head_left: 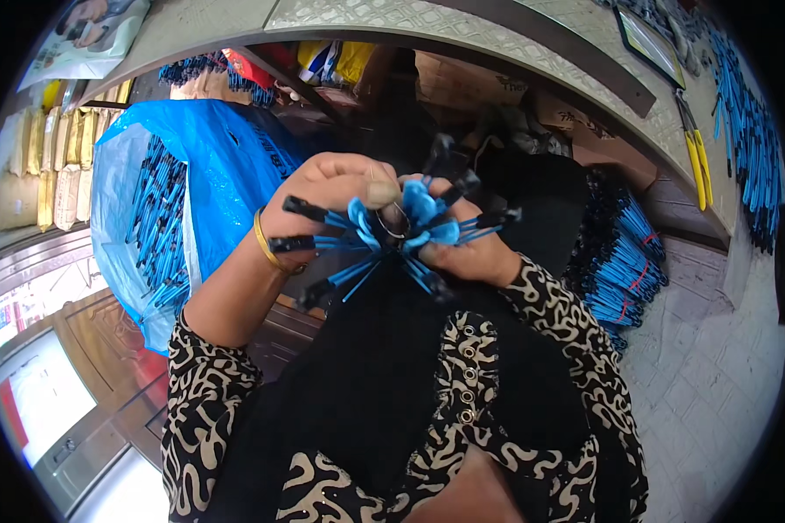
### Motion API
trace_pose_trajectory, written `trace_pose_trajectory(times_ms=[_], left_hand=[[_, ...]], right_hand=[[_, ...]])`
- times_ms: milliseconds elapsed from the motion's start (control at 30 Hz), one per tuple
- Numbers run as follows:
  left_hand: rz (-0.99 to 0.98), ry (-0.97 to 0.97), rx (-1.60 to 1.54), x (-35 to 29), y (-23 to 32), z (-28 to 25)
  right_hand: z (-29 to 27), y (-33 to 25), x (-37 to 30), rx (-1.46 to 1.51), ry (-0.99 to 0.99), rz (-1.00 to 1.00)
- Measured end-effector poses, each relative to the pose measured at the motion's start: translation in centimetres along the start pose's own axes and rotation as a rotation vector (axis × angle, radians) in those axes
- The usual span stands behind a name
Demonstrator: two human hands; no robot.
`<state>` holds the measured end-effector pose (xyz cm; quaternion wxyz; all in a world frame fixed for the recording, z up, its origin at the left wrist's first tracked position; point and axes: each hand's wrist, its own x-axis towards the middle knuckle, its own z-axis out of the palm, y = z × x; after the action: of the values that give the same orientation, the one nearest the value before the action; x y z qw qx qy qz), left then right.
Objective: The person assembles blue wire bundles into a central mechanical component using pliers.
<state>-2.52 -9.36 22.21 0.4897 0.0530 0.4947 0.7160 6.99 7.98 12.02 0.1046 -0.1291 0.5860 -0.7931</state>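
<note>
In front of my chest I hold a cluster of short blue cords (419, 206) with black ends, splayed out in several directions. Looped blue parts meet at its middle, by a thin curved metal wire (399, 234). My left hand (333, 177) is closed on the left side of the cluster, its thumb pressing near the wire. Closed on the right side, my right hand (481, 260) has its thumb under a blue loop. Some of my fingers are hidden behind the cords.
A blue plastic bag (202, 187) full of similar cords stands at the left. Tied bundles of cords (624, 277) lie at the right. Yellow-handled cutters (697, 166) and more loose cords (740, 131) rest on the table (532, 48), whose edge curves ahead of me.
</note>
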Motion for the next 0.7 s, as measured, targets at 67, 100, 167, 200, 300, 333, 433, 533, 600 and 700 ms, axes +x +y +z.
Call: trace_pose_trajectory(times_ms=[67,100,167,200,300,333,433,533,600,700], left_hand=[[0.049,-0.124,0.096,0.2,-0.2,0.0],[0.047,-0.124,0.096,0.3,-0.1,0.0],[0.044,-0.188,0.108,0.6,0.0,0.0],[0.042,-0.218,0.115,0.6,0.0,-0.1],[0.062,-0.227,0.125,1.3,0.5,0.5],[0.078,-0.237,0.132,1.5,0.9,0.7],[0.048,-0.284,0.213,0.2,0.9,0.7],[0.022,-0.354,0.314,0.2,1.1,0.2],[0.016,-0.368,0.319,0.0,0.8,0.4],[-0.017,-0.365,0.327,-0.8,0.4,1.1]], right_hand=[[-0.3,-0.1,0.5,-0.042,-0.038,0.024],[-0.6,-0.2,0.8,-0.084,-0.08,0.048],[-0.9,-0.6,1.2,-0.124,-0.123,0.074],[-0.8,-0.8,1.4,-0.12,-0.14,0.025],[-1.5,-1.4,1.9,-0.123,-0.173,-0.074],[-2.1,-1.5,2.2,-0.052,-0.227,0.021],[-2.7,-1.9,1.9,0.042,-0.33,0.198],[-2.1,-1.6,1.4,-0.011,-0.362,0.063],[-1.9,-2.5,1.2,0.004,-0.37,0.016],[-1.0,-3.2,0.3,0.013,-0.382,0.028]])
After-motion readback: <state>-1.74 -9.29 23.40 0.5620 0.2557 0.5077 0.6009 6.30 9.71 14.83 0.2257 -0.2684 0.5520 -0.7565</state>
